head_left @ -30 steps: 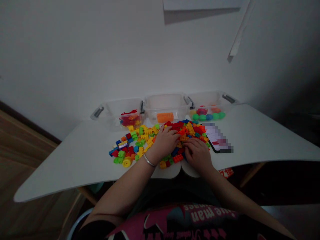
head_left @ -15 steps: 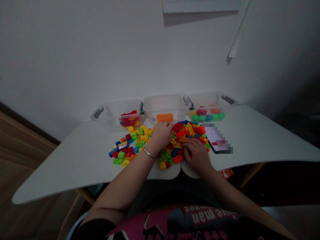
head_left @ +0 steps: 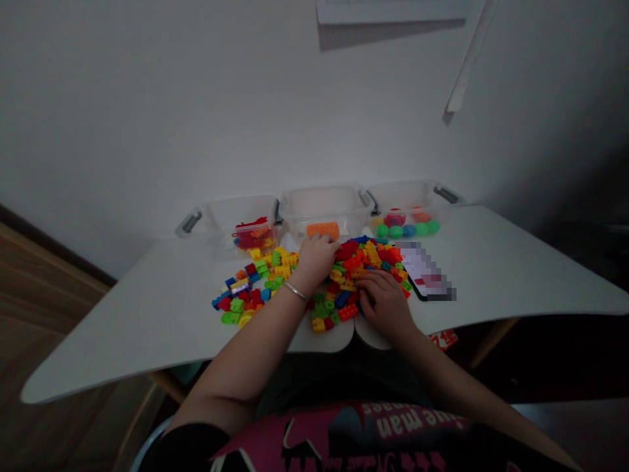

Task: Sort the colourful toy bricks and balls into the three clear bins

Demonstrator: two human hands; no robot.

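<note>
A heap of toy building blocks (head_left: 282, 271) in red, yellow, green, blue and orange spreads over the white table. My left hand (head_left: 317, 257), with a bangle at the wrist, rests palm down over the heap's back middle. Its fingers bend toward the red blocks (head_left: 348, 250), and their tips are hidden. On the heap's right side lies my right hand (head_left: 387, 303), its fingers stretched across orange and yellow blocks, thumb apart from them. No block shows clearly in its grasp. Green blocks (head_left: 322, 307) and a red-orange block (head_left: 348, 311) lie between my hands.
Three clear plastic bins stand along the wall: the left bin (head_left: 216, 213) with bagged red pieces, the middle bin (head_left: 327, 203) by an orange cylinder (head_left: 323, 230), the right bin (head_left: 442, 206) with coloured balls (head_left: 396, 231). A phone (head_left: 421, 272) lies right of the heap on the table (head_left: 147, 314).
The view has shifted very slightly. Both hands stay at nearly the same places on the heap, and no block has visibly moved.
</note>
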